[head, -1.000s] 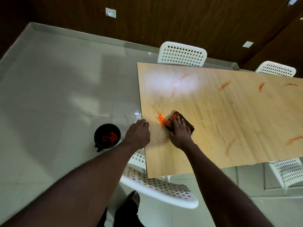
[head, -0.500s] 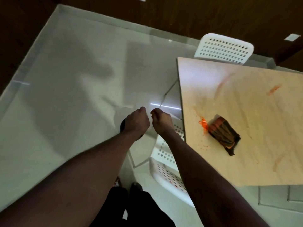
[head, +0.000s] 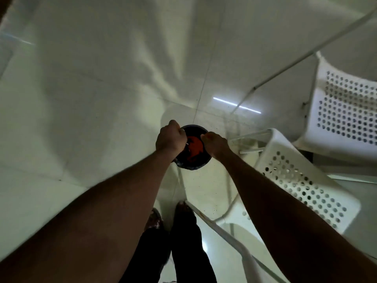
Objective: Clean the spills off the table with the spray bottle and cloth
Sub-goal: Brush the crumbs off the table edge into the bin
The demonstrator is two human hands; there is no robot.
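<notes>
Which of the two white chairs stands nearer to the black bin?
The lower chair, just right of the black bin. The other chair stands farther away, at the upper right edge of the view.

No legible text, label, brand, number or sign anywhere in frame. The dark bin [head: 192, 166] at centre, the perforated white chair [head: 302, 180] at lower right and the second white chair [head: 346, 111] at the right edge show only plain surfaces, with some motion blur.
</notes>
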